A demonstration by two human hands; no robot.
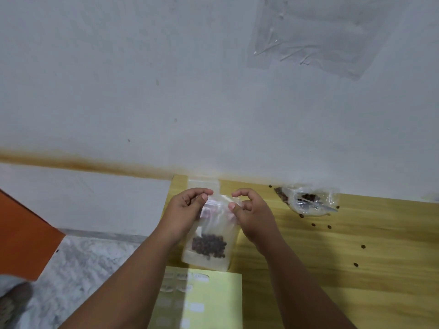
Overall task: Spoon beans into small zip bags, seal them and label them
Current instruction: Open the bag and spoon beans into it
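Note:
A small clear zip bag (pixel 209 236) with a dark heap of beans in its lower half lies above the wooden table (pixel 332 245). My left hand (pixel 187 210) pinches the bag's top left corner between thumb and fingers. My right hand (pixel 249 210) pinches the top right corner the same way. A yellow label sheet (pixel 213 302) with several white stickers lies just below the bag. At the table's back right sits a crumpled plastic bag of beans (pixel 306 198) with a clear plastic spoon (pixel 320 205) resting in it.
More empty zip bags (pixel 204 184) lie under my hands by the wall. Several loose beans (pixel 363 246) are scattered on the right of the table. A white wall rises behind, with a plastic sheet (pixel 316 34) stuck on it. An orange surface (pixel 21 233) is at left.

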